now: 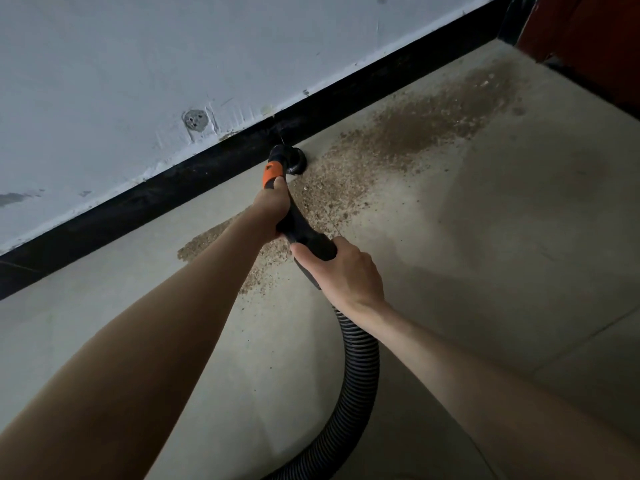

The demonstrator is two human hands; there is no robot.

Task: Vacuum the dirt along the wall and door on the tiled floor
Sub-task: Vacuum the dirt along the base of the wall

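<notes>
Both hands, left hand point(272, 206) and right hand point(346, 271), are gripping the vacuum nozzle point(294, 162) at the skirting; most dirt point(415, 129) is seemingly remaining.

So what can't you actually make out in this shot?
Head view only:
- Vacuum body: the hose runs off the bottom edge.
- Nozzle mouth: faces the floor, so suction can't be judged.
- Left hand fingers: wrapped behind the handle.
- Right hand fingertips: under the handle.
- Red door: cut by the top right corner.
- Dirt under the arms: covered.
</notes>
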